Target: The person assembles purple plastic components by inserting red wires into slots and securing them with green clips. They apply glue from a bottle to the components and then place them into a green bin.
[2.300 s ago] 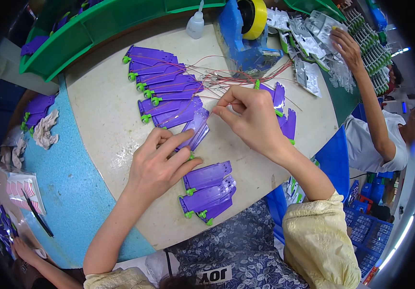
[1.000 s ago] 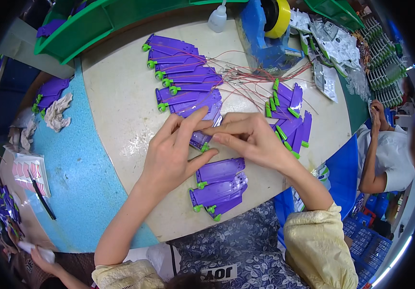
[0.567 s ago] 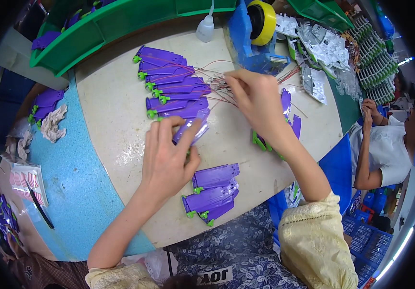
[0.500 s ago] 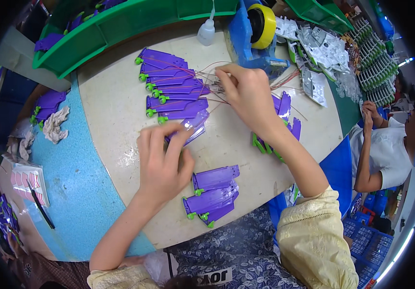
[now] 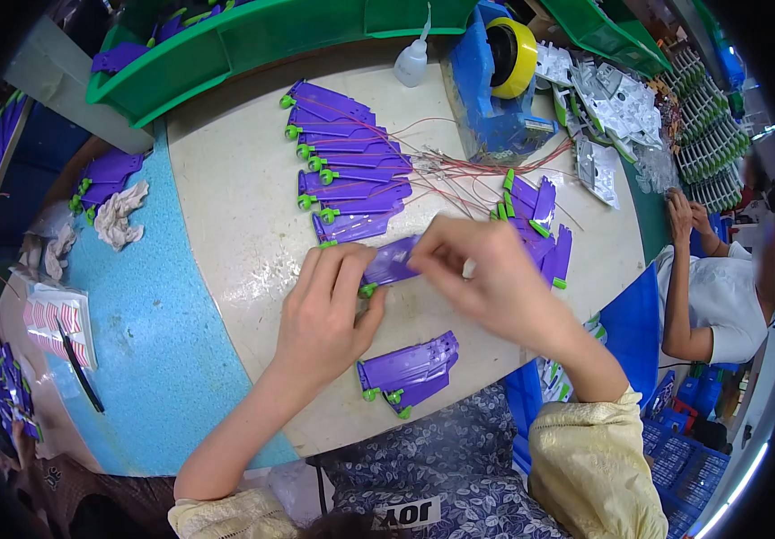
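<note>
My left hand (image 5: 329, 301) pinches a purple plastic part (image 5: 392, 262) with a green knob at its left end, just above the table. At that part's right end are the bent, slightly blurred fingers of my right hand (image 5: 491, 278); whatever they grip is hidden. Beyond my left hand runs an overlapping column of similar purple parts (image 5: 338, 144), with thin red wires (image 5: 459, 168) lying over and beside them. A small stack of purple parts (image 5: 414, 370) with green knobs lies closer to me. Right of the wires is another group of purple and green parts (image 5: 535, 216).
A green bin (image 5: 225, 58) lines the far edge. Beside it stand a white squeeze bottle (image 5: 411, 63) and a blue dispenser (image 5: 495, 126) with yellow tape (image 5: 520, 58). Grey plastic pieces (image 5: 616, 108) are heaped at far right. A co-worker (image 5: 711, 296) sits to the right.
My right hand has left the wires and come nearer, meeting my left hand at a purple part. The near stack has one part fewer. The view has shifted slightly.
</note>
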`<action>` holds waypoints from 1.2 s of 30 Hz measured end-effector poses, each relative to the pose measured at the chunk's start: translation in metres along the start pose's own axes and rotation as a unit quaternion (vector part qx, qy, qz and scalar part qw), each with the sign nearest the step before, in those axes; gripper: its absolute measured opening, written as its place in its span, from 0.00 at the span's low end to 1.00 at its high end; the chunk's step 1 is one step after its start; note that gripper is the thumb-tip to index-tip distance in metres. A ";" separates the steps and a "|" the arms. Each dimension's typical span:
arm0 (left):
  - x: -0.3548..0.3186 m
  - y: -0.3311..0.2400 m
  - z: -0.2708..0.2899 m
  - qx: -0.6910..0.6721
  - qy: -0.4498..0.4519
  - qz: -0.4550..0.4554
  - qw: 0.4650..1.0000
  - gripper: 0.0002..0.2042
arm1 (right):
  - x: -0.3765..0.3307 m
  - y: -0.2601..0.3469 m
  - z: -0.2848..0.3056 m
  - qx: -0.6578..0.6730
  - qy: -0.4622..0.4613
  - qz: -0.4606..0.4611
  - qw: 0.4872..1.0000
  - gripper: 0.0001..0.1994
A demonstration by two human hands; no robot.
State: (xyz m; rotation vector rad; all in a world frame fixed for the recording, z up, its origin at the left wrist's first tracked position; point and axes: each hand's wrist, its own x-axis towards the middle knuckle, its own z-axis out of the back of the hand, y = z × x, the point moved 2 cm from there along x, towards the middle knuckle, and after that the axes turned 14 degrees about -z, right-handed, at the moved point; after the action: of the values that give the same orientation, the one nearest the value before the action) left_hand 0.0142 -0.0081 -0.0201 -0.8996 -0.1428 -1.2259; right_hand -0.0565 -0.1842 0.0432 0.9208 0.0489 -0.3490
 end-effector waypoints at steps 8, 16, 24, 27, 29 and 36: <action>-0.003 0.005 -0.010 -0.182 -0.024 0.075 0.980 0.31 | 0.016 -0.016 -0.029 -0.035 0.032 0.026 0.999 0.04; -0.002 0.005 -0.011 -0.178 -0.041 0.085 0.979 0.28 | -0.002 -0.024 -0.031 -0.005 0.047 0.040 0.998 0.07; -0.003 0.003 -0.012 -0.175 -0.032 0.085 0.980 0.25 | -0.002 -0.033 -0.028 0.035 0.073 0.001 0.997 0.05; -0.002 0.004 -0.011 -0.167 -0.029 0.076 0.983 0.24 | 0.002 -0.029 -0.029 -0.003 0.069 0.093 0.993 0.05; -0.001 0.003 -0.011 -0.163 -0.028 0.075 0.983 0.24 | 0.003 -0.027 -0.028 -0.048 0.070 0.138 0.987 0.06; -0.001 0.004 -0.011 -0.173 -0.029 0.079 0.981 0.24 | 0.011 -0.041 -0.023 0.063 0.130 -0.022 0.989 0.05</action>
State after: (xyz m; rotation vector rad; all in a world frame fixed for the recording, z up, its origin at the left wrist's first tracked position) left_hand 0.0129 -0.0144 -0.0298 -1.2258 0.0983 -1.0928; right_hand -0.0567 -0.1915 -0.0042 1.0885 0.2895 -0.2732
